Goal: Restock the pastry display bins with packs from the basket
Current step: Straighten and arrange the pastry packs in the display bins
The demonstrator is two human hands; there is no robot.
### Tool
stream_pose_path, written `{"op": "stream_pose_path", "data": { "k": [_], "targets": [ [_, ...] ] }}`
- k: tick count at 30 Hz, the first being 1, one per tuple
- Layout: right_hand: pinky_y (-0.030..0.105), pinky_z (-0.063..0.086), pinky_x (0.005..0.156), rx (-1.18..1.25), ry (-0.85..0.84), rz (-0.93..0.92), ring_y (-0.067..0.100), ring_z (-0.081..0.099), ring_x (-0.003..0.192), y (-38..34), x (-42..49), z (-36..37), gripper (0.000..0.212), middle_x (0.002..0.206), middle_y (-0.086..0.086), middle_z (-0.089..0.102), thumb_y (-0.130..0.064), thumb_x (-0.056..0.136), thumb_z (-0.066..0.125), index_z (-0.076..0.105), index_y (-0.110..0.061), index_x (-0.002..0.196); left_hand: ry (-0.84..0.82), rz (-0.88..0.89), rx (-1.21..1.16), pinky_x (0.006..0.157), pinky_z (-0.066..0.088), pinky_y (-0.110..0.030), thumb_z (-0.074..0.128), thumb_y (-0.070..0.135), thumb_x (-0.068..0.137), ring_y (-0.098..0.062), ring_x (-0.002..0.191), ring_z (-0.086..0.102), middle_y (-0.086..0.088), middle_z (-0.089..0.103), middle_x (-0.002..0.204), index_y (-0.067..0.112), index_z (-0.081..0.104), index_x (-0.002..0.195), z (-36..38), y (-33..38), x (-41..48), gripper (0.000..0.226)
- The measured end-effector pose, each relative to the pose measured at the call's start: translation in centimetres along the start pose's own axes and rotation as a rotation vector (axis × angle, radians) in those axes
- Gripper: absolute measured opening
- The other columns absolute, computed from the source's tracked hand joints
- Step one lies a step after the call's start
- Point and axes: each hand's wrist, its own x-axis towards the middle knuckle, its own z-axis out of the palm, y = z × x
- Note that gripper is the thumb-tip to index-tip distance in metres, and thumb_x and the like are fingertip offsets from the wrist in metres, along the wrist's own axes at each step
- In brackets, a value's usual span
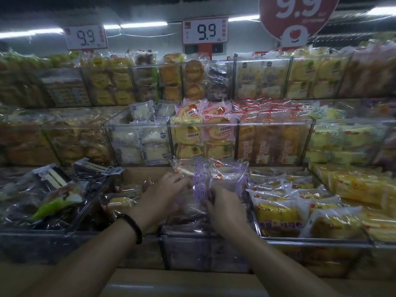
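Standing upright, long axis vertical, purple-printed packs (227, 174) are gripped by left hand (169, 189) and right hand (225, 207).

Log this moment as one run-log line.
left hand: grips purple-print packs | right hand: grips same packs | position: packs over front clear bin | release: not yet

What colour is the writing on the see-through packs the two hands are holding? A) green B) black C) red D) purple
D: the clear packs gripped by the left hand and the right hand have purple writing printed across them.
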Motion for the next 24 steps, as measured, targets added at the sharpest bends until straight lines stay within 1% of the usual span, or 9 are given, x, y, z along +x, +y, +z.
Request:
{"op": "stream_pose_path", "data": {
  "k": [4, 9, 10, 12, 14, 16, 18, 21, 24],
  "targets": [
    [0.042, 0.059, 0.074, 0.054, 0.037, 0.007, 0.025, 0.070, 0.088, -0.3, 0.6, -0.2, 0.015, 0.092, -0.003, 0.073, -0.035, 0.092, 0.074, 0.063, -0.026, 0.097, 0.048, -0.045, 0.120, 0.081, 0.058, -0.041, 0.094, 0.010, 0.061, -0.022, 0.116, 0.057, 0.010, 0.061, 0.131, 0.031, 0.054, 0.126, 0.3, 0.7, 0.1, 0.078],
    [0.044, 0.059, 0.075, 0.074, -0.013, 0.004, 0.025, 0.069, 0.086, -0.3, 0.9, -0.3, 0.022, 0.090, -0.003, 0.073, -0.035, 0.085, 0.079, 0.060, -0.027, 0.096, 0.037, -0.050, 0.165, 0.091, 0.051, -0.038, 0.090, 0.018, 0.067, -0.022, 0.121, 0.057, 0.009, 0.061, 0.135, 0.032, 0.056, 0.132, 0.4, 0.7, -0.1, 0.075],
    [0.044, 0.060, 0.074, 0.081, -0.038, -0.001, 0.023, 0.069, 0.084, -0.1, 0.9, -0.4, 0.023, 0.088, -0.004, 0.072, -0.035, 0.084, 0.080, 0.061, -0.028, 0.095, 0.030, -0.041, 0.169, 0.094, 0.050, -0.039, 0.087, 0.028, 0.070, -0.022, 0.123, 0.056, 0.009, 0.060, 0.137, 0.034, 0.055, 0.134, 0.1, 0.6, -0.1, 0.071],
    [0.045, 0.061, 0.074, 0.091, -0.071, -0.017, 0.018, 0.069, 0.081, 0.2, 1.0, -0.7, 0.023, 0.086, -0.006, 0.071, -0.034, 0.083, 0.081, 0.062, -0.029, 0.094, 0.011, -0.041, 0.163, 0.100, 0.044, -0.041, 0.065, 0.064, 0.073, -0.020, 0.127, 0.051, 0.010, 0.055, 0.138, 0.039, 0.051, 0.139, -0.9, 0.7, 0.1, 0.072],
    [0.044, 0.062, 0.074, 0.095, -0.080, -0.017, 0.016, 0.069, 0.079, 0.6, 1.0, -1.3, 0.019, 0.085, -0.007, 0.070, -0.031, 0.085, 0.080, 0.063, -0.028, 0.092, 0.012, -0.064, 0.140, 0.104, 0.038, -0.041, 0.052, 0.077, 0.071, -0.018, 0.129, 0.047, 0.011, 0.051, 0.138, 0.042, 0.046, 0.143, -1.5, 1.0, 0.2, 0.081],
    [0.043, 0.062, 0.075, 0.111, -0.078, -0.006, 0.017, 0.070, 0.079, 0.9, 0.9, -1.9, 0.013, 0.084, -0.006, 0.072, -0.028, 0.086, 0.077, 0.066, -0.026, 0.092, 0.053, -0.023, 0.105, 0.105, 0.037, -0.039, 0.062, 0.072, 0.078, -0.015, 0.130, 0.048, 0.015, 0.052, 0.139, 0.045, 0.045, 0.141, -1.6, 1.6, 0.2, 0.071],
    [0.042, 0.062, 0.074, 0.118, -0.080, -0.012, 0.015, 0.070, 0.078, 1.2, 0.8, -2.1, 0.010, 0.081, -0.007, 0.072, -0.027, 0.083, 0.076, 0.067, -0.027, 0.089, 0.082, 0.016, 0.098, 0.098, 0.039, -0.038, 0.075, 0.056, 0.083, -0.014, 0.127, 0.054, 0.018, 0.057, 0.135, 0.046, 0.046, 0.135, -1.2, 2.0, 0.1, 0.059],
    [0.043, 0.063, 0.071, 0.091, -0.119, -0.042, 0.013, 0.070, 0.074, 1.4, 0.6, -2.2, 0.010, 0.077, -0.008, 0.071, -0.026, 0.083, 0.074, 0.065, -0.028, 0.082, 0.082, -0.017, 0.122, 0.091, 0.040, -0.038, 0.081, 0.046, 0.082, -0.015, 0.119, 0.059, 0.020, 0.062, 0.127, 0.048, 0.048, 0.126, -0.8, 2.4, 0.2, 0.055],
    [0.040, 0.062, 0.068, 0.068, -0.121, -0.048, 0.015, 0.070, 0.073, 1.5, 0.4, -2.5, 0.011, 0.075, -0.005, 0.072, -0.035, 0.086, 0.072, 0.068, -0.026, 0.083, 0.097, -0.048, 0.162, 0.094, 0.042, -0.041, 0.083, 0.045, 0.081, -0.016, 0.118, 0.058, 0.018, 0.063, 0.122, 0.046, 0.054, 0.124, -1.3, 3.0, 0.8, 0.051]
  ]
}}
